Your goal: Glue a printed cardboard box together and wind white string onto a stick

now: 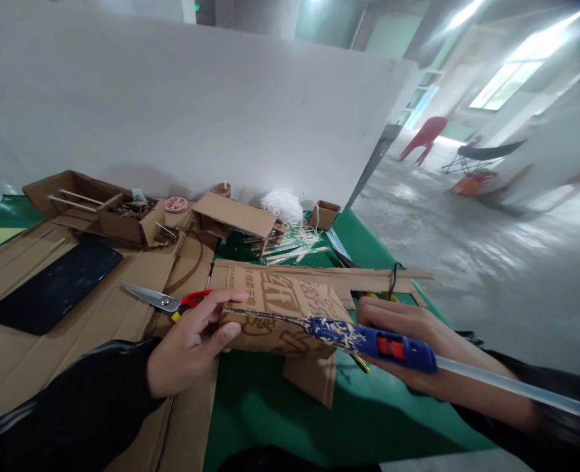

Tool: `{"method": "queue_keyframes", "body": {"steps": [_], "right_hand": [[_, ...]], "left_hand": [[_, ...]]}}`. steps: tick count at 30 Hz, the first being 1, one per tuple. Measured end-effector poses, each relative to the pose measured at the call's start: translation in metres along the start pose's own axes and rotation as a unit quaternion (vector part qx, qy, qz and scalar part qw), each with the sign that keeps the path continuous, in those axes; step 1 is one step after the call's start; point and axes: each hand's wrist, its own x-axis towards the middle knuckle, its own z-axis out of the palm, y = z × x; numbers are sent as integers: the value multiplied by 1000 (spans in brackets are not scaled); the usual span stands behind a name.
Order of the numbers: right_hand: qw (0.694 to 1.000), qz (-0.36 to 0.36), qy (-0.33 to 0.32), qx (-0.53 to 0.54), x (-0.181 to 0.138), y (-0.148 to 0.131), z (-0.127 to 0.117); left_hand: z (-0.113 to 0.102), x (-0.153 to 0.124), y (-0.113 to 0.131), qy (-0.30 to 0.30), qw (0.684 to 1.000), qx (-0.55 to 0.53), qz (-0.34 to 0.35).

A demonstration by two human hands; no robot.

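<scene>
My left hand (191, 341) grips the left end of a folded cardboard piece (280, 298) with printed characters, its thumb in front and fingers on top. My right hand (408, 334) is closed round a blue hot glue gun (353, 335) with a red part on its body; a clear glue stick (506, 383) sticks out of its rear. The gun's nozzle lies along the front fold of the cardboard, at or very near a dark line there. Beside my left hand lie scissors (165, 301) with red handles, partly hidden by the fingers.
Behind stand a cardboard box with sticks (127, 219), another cardboard structure (235, 213), a bundle of white string (283, 206) and several wrapped sticks (300, 249). A black phone (54, 285) lies on cardboard at left. The green tabletop (250, 413) ends at the right; a white partition (196, 111) stands behind.
</scene>
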Motion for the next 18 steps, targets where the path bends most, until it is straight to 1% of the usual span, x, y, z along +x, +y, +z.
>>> {"method": "queue_keyframes", "body": {"steps": [7, 18], "right_hand": [[1000, -3, 18, -4, -1, -4, -2], [999, 10, 16, -27, -8, 1, -2]], "left_hand": [[0, 0, 3, 4, 1000, 16, 4], [1, 1, 4, 10, 999, 36, 9]]}}
